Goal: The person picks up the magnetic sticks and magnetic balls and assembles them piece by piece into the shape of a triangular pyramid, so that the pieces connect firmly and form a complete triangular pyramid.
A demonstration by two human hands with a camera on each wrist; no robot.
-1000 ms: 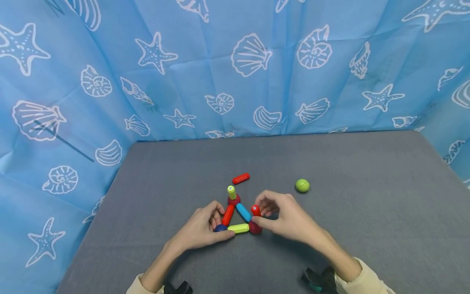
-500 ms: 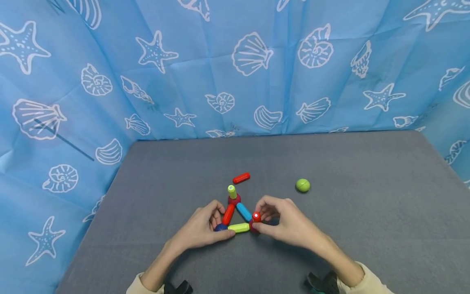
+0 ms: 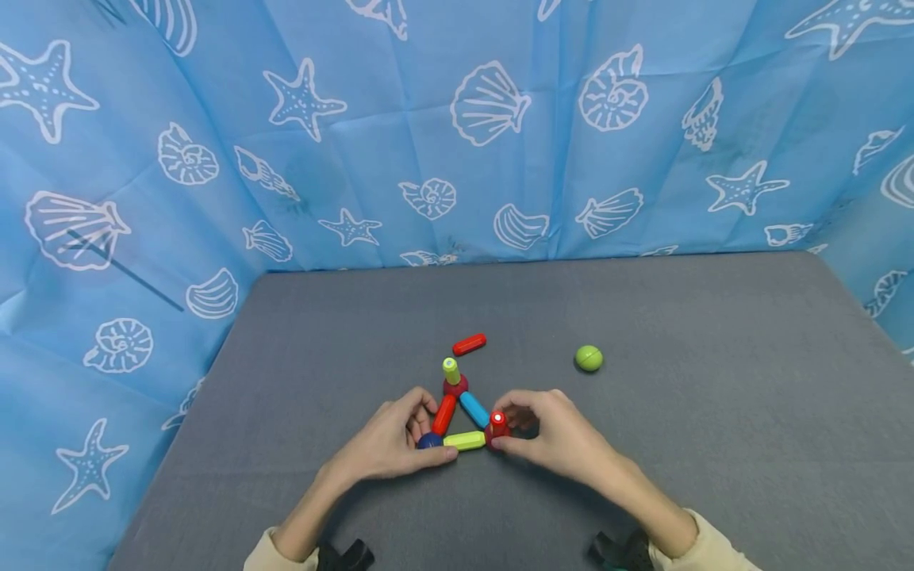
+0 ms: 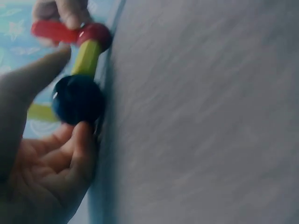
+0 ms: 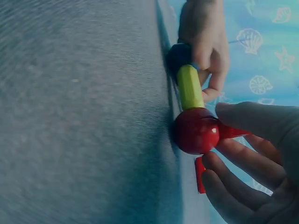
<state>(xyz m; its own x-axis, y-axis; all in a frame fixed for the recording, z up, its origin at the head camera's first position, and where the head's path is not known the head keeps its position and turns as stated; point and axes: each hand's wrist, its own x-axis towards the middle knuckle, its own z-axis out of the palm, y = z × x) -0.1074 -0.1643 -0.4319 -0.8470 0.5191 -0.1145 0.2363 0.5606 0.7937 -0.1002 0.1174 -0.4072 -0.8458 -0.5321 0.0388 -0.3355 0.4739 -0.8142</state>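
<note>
A flat triangle of toy building rods and balls lies on the table. My left hand point(image 3: 396, 434) holds its dark blue ball point(image 4: 78, 100) at the near left corner, thumb close to the yellow-green rod point(image 3: 464, 441). My right hand point(image 3: 557, 428) pinches an upright red rod point(image 3: 497, 419) that stands on the near right red ball point(image 5: 196, 131); some fingers touch that ball. Another red rod point(image 3: 444, 415) and a blue rod point(image 3: 474, 410) form the other sides. They meet at the far red ball point(image 3: 455, 385), which carries an upright yellow-green rod point(image 3: 451, 369).
Beyond the triangle lies a loose red rod point(image 3: 469, 344). A green ball point(image 3: 589, 358) sits farther right. The grey table point(image 3: 714, 381) ends at a blue curtain point(image 3: 400, 143) with seashell prints.
My right hand has moved slightly nearer and brought the red rod onto the near right red ball, where it now stands. My left hand has stayed at the blue ball.
</note>
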